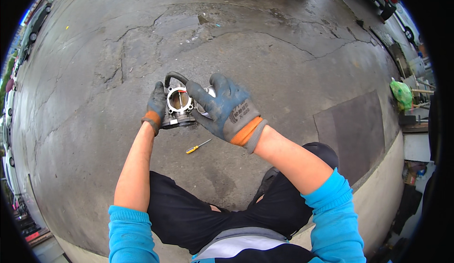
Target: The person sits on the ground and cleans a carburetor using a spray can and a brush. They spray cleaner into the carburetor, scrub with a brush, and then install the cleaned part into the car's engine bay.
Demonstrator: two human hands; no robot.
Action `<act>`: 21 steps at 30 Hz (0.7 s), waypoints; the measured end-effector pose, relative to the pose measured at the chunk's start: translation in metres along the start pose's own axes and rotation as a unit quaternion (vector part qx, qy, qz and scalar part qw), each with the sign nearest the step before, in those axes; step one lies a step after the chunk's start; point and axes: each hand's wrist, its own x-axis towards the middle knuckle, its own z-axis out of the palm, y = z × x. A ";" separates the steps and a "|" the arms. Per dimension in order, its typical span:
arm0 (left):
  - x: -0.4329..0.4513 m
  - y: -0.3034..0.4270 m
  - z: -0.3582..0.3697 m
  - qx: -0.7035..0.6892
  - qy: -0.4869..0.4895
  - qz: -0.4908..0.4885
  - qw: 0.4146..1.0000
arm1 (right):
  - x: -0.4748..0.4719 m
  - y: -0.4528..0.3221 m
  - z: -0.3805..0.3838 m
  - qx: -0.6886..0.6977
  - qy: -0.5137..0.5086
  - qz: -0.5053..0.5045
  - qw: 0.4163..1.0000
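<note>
A metal throttle body with a round bore and a butterfly plate is held up in front of me. My left hand, in a blue-grey work glove with an orange cuff, grips it by its left side. A curved black rubber hose rises at its top. My right hand, gloved alike, is wrapped around a silvery rounded object mostly hidden by the fingers; I cannot tell what it is. A short red-orange strip shows at the bore's upper edge, near the right index finger.
A screwdriver with a yellow handle lies on the cracked concrete floor below my hands. Dark sheet-like patch covers ground at right. Beyond it are a green plastic bag and assorted clutter. Parked vehicles stand around the edges.
</note>
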 end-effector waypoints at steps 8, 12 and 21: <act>0.019 -0.023 -0.039 0.174 0.140 -0.041 0.974 | -0.018 -0.024 0.031 -0.067 -0.004 -0.077 0.995; 0.003 -0.007 -0.016 0.164 0.176 -0.095 0.966 | -0.022 -0.018 0.037 -0.083 0.006 -0.076 0.994; -0.005 -0.005 -0.023 0.149 0.148 -0.134 0.969 | -0.015 -0.027 0.042 -0.065 0.006 -0.062 0.996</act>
